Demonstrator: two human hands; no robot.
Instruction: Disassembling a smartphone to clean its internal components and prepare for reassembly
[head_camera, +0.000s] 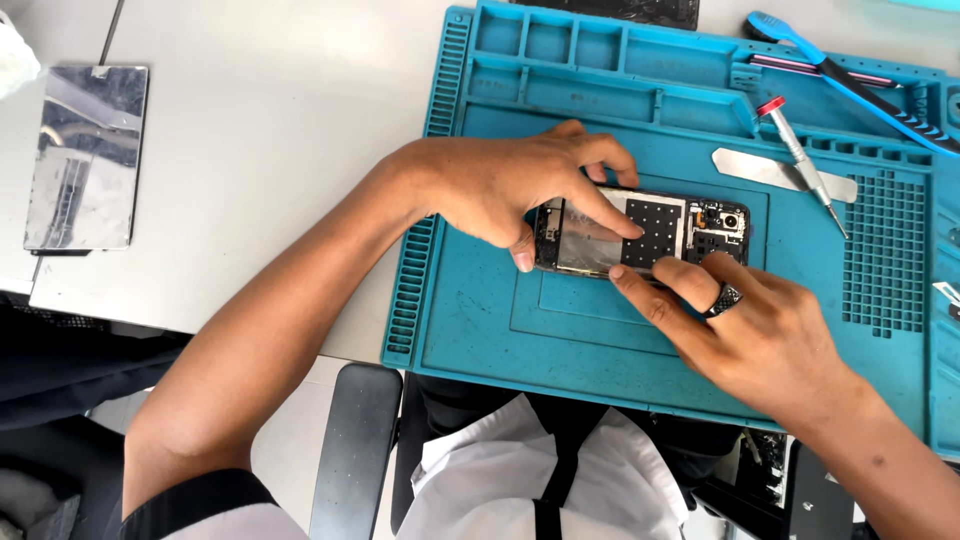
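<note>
The white table (250, 150) carries my blue work mat (480, 320), and the opened phone (640, 235) lies back-up near its middle. My left hand (510, 185) grips the phone's left end, fingers (610, 215) curled over it, forefinger pressing its insides. My right hand (750, 330) pinches the near edge. A metal pry tool (745, 168), a red-capped screwdriver (800, 160) and a mirror-like panel (85, 155) lie around, well apart.

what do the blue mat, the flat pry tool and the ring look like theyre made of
Blue mat: likely silicone or soft rubber, matte, with moulded trays and ribs. Flat pry tool: probably thin metal, a bare silver-grey blade with a dull shine. Ring on the right hand: seems metal, dark patterned and glinting.
</note>
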